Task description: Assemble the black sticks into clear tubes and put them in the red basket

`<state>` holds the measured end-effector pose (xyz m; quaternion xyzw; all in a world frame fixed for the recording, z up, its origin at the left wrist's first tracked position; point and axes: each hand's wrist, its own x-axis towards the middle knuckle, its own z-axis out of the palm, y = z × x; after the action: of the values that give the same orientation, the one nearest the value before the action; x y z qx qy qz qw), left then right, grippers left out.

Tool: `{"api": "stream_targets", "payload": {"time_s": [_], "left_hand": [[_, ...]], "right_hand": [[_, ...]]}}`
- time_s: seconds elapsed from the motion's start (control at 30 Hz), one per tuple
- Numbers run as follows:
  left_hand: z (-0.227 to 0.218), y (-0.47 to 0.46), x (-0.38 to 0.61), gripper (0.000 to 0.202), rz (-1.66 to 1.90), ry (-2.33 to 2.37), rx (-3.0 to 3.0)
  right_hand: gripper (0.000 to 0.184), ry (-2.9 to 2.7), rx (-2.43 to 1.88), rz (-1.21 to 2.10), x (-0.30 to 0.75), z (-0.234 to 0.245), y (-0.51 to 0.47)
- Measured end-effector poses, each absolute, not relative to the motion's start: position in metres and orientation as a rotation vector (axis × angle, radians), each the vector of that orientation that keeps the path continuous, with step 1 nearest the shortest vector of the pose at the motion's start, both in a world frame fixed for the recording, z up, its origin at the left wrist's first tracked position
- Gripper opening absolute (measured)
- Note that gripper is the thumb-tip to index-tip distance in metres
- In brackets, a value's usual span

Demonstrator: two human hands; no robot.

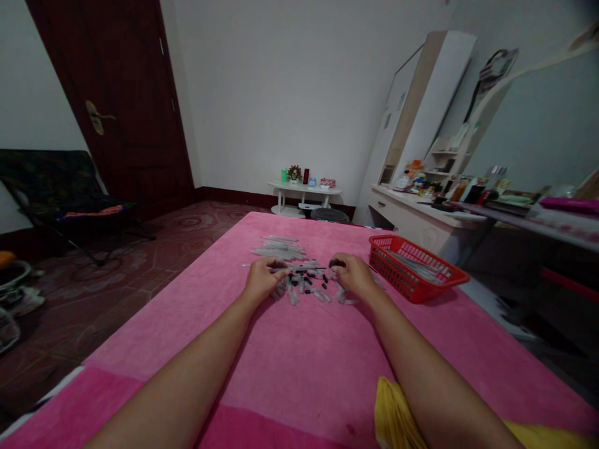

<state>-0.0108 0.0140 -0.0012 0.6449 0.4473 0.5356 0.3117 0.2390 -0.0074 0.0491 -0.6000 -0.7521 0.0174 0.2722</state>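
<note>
My left hand (262,279) is closed round a thin pen-like stick (306,268). Its dark, narrow end points right toward my other hand. My right hand (353,274) has thumb and fingers pinched together a short gap away; what sits in them is too small and dark to name. Between and below both hands lie scattered small black pieces (307,290) and short clear caps (292,297). Just beyond my left hand rests a pile of pale, slender sticks (279,248).
A red plastic basket (407,284) holding more thin sticks stands at the right on the pink cloth (299,368). Yellow fabric (395,415) lies by my right forearm. Farther off are a dressing table (416,212), a small white stand (304,189) and a folding chair (65,193).
</note>
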Motion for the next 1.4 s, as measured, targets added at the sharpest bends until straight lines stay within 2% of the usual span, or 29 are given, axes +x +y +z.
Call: {"api": "stream_targets", "payload": {"time_s": [0.07, 0.17, 0.3, 0.4, 0.5, 0.73, 0.97, 1.27, 1.4], "left_hand": [[-0.001, 0.013, -0.011, 0.013, 1.323, 1.264, 1.984], [0.004, 0.006, -0.010, 0.022, 1.226, 1.325, 2.332], [0.009, -0.002, -0.005, 0.027, 1.125, 1.345, 2.516], [0.007, 0.001, -0.007, 0.028, 1.150, 1.445, 2.437], [0.002, 0.009, -0.014, 0.025, 1.307, 1.517, 2.239], [-0.009, 0.025, -0.023, 0.020, 1.640, 1.389, 1.835], [-0.012, 0.026, -0.020, 0.018, 1.586, 1.383, 1.866], [-0.014, 0.024, -0.020, 0.020, 1.524, 1.413, 1.970], [-0.014, 0.025, -0.020, 0.020, 1.500, 1.411, 1.980]], "right_hand": [[0.016, -2.024, -1.556, 0.061, 0.241, 0.051, -0.008], [0.016, -2.040, -1.521, 0.080, 0.235, 0.055, -0.011], [0.013, -2.088, -1.496, 0.116, 0.216, 0.057, -0.016], [0.011, -2.000, -1.361, 0.116, 0.211, 0.058, -0.014], [0.019, -1.807, -1.373, 0.047, 0.225, 0.058, -0.008], [0.020, -1.702, -2.074, -0.193, 0.280, 0.040, -0.004], [0.023, -1.796, -2.287, -0.178, 0.290, 0.022, 0.001], [0.022, -1.819, -2.383, -0.206, 0.282, 0.029, -0.002], [0.021, -1.832, -2.298, -0.201, 0.272, 0.039, -0.006]]}}
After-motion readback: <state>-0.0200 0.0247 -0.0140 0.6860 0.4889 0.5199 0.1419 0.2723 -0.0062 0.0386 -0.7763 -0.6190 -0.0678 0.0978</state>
